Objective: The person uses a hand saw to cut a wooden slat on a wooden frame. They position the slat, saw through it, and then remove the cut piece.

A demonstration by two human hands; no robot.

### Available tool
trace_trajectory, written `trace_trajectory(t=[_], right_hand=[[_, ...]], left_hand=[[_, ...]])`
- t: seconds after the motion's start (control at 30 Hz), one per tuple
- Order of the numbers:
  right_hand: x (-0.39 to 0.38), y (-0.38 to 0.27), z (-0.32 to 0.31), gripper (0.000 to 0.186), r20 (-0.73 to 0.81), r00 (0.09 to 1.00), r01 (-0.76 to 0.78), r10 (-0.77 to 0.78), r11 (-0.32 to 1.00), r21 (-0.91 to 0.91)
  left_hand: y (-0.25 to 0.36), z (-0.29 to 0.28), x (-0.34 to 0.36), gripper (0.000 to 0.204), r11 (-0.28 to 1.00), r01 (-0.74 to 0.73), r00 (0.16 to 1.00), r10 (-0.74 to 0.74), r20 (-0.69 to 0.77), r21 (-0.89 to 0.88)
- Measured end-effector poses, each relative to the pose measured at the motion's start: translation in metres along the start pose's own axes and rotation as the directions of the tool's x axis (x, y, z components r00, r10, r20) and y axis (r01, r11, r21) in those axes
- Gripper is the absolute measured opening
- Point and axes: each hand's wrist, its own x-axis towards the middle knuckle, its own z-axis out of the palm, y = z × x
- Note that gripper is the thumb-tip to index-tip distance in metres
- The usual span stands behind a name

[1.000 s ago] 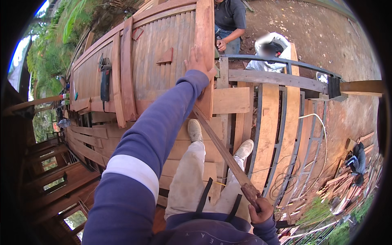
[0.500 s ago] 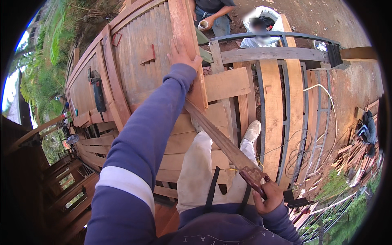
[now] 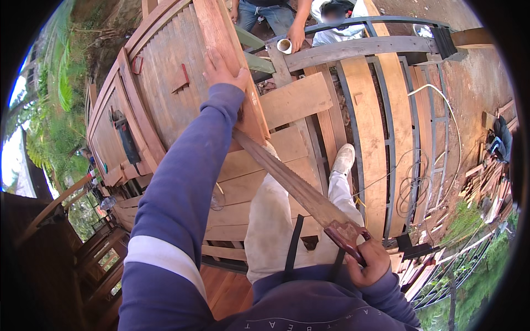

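Diffuse daylight; white glare far left; lower left dim; edges bowed.

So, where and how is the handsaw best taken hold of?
The handsaw is probably best held by its dark red handle, from the person's right, where the right hand grips it: the handle end lies nearest the body, while the toothed blade slants away, forward and left.

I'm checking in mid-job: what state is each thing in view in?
Handsaw: held at a slant, teeth exposed.
Right hand: closed around the saw's handle.
Left hand: spread on the reddish board.
Angle grinder: lying on the slatted panel, unheld; power unclear.
Cup: open-topped, at a co-worker's hand.
White sack: mouth open.
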Motion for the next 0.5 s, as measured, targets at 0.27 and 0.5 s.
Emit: trace_trajectory(t=[0.27,0.5], right_hand=[[0.010,0.004,0.008,0.016,-0.043,0.998,0.035,-0.034,0.999,0.018],[0.007,0.009,-0.008,0.016,-0.015,1.000,0.000,-0.001,0.998,-0.059]], left_hand=[[-0.003,0.003,0.003,0.095,1.000,-0.013,1.000,0.013,-0.004,-0.018],[-0.004,0.005,0.003,0.096,0.996,-0.013,1.000,0.012,-0.013,-0.083]])
